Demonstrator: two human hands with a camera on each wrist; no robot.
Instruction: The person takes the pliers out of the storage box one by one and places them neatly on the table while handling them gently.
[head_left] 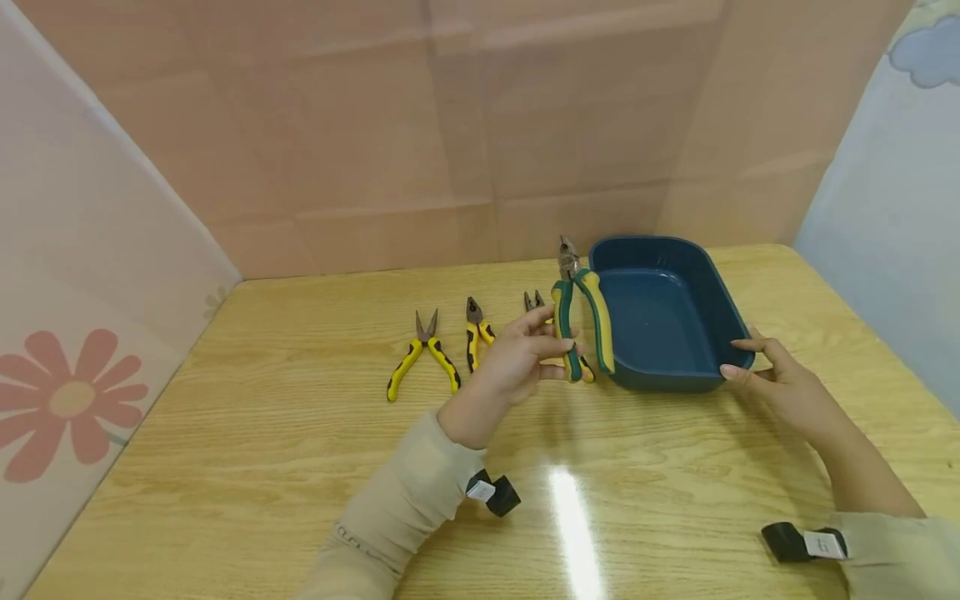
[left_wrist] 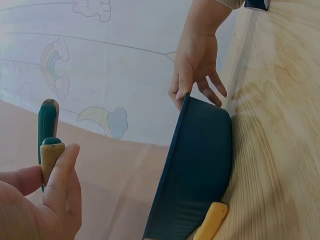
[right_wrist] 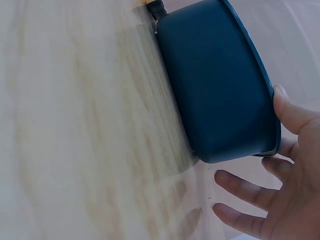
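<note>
My left hand point(head_left: 517, 358) pinches one handle of the green-and-yellow pliers point(head_left: 600, 321), raised off the table beside the bin's left wall. Their jaws point away and their handles are spread. With thumb and fingers, my right hand point(head_left: 783, 387) grips the near right corner of a dark blue bin point(head_left: 663, 383). In the right wrist view, the thumb lies against the rim of the bin point(right_wrist: 220, 85) and the lower fingers are spread. A third pair of yellow-and-black pliers point(head_left: 533, 301) lies partly hidden behind my left hand.
Needle-nose pliers point(head_left: 425, 340) with yellow-and-black handles lie at the left, handles spread. Beside them is another pair of yellow-and-black pliers point(head_left: 474, 321). All rest on a wood-grain table point(head_left: 285, 467). A draped backdrop point(head_left: 360, 150) rises behind the table.
</note>
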